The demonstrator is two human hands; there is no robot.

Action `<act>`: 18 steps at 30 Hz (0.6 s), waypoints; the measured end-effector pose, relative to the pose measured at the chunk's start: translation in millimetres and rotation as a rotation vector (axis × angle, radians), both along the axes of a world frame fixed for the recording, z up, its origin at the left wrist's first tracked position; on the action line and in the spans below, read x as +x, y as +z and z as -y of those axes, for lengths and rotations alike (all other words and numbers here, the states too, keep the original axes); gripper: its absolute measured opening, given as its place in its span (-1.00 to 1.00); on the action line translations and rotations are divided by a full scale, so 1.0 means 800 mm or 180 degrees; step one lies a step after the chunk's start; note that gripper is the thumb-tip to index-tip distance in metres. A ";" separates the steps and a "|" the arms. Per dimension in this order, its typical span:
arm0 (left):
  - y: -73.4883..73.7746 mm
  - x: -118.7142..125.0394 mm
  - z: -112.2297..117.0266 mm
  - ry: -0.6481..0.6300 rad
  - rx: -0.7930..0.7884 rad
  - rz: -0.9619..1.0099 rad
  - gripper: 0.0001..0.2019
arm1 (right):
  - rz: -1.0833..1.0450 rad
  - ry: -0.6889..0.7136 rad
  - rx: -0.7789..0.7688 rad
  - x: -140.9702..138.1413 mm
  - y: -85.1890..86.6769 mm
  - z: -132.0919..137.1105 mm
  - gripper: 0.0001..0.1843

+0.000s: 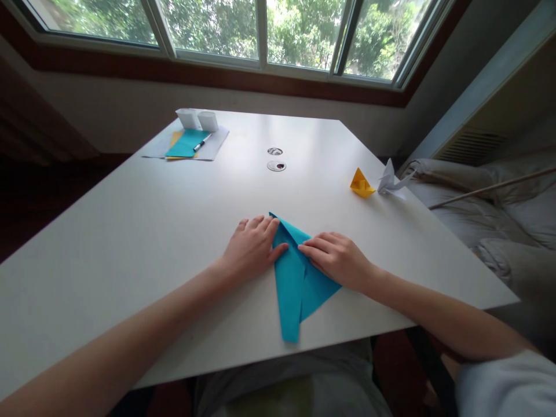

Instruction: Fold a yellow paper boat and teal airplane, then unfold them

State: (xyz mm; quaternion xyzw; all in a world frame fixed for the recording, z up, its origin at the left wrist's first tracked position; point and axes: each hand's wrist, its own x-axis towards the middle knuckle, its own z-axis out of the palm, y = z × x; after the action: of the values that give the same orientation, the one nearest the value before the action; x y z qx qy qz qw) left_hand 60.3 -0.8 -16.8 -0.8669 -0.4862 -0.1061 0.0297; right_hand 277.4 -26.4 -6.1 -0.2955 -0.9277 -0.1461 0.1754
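A sheet of turquoise paper (290, 289), partly folded, lies near the table's front edge. Its left side is turned in as a long strip, and a flap at the upper right stands slightly raised. My left hand (256, 243) rests flat along the upper left edge, thumb out over the paper. At the flap, the fingers of my right hand (339, 258) are bent together and pinch its edge; the palm covers part of the sheet's right side.
On the white table (174, 231), a folded yellow paper boat (362, 184) and a white paper crane (390, 180) stand at the right. Loose paper sheets (186, 145), a pen (202, 142) and small white boxes (208, 121) sit back left. Two round discs (276, 166) lie mid-table.
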 end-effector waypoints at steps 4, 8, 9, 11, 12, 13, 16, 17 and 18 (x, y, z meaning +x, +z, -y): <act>0.001 0.001 0.002 -0.0006 0.0064 0.0057 -0.52 | -0.0029 0.0074 -0.0112 -0.001 0.000 0.002 -0.78; 0.001 0.000 0.003 0.0005 0.0123 0.0042 -0.49 | -0.0041 0.0177 -0.0242 -0.001 -0.002 0.003 -0.77; 0.000 0.000 0.004 -0.0012 0.0149 0.0002 -0.51 | -0.0047 0.0183 -0.0293 -0.001 -0.001 0.003 -0.77; -0.001 -0.001 0.004 -0.0059 0.0205 -0.0098 -0.54 | -0.0053 0.0169 -0.0464 -0.001 0.000 0.004 -0.77; -0.002 -0.001 0.004 -0.0071 0.0228 -0.0135 -0.55 | -0.0061 0.0157 -0.0584 -0.001 0.001 0.004 -0.77; -0.003 -0.001 0.004 -0.0070 0.0246 -0.0156 -0.55 | -0.0077 0.0146 -0.0719 -0.001 0.003 0.004 -0.77; -0.004 0.000 0.003 -0.0067 0.0270 -0.0173 -0.55 | -0.0214 0.0150 -0.1150 0.001 0.006 0.001 -0.76; -0.003 0.001 0.003 -0.0069 0.0270 -0.0175 -0.55 | -0.0286 0.0185 -0.1287 0.003 0.007 -0.001 -0.75; -0.003 0.001 0.003 -0.0070 0.0268 -0.0178 -0.55 | -0.0361 0.0223 -0.1405 0.004 0.008 -0.003 -0.74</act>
State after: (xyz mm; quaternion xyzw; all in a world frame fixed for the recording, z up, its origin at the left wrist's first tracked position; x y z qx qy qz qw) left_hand 60.9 -3.3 -19.4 -0.8728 -0.4707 -0.1025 0.0786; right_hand 280.6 -23.6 0.0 -0.3020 -0.9355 0.0834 0.1633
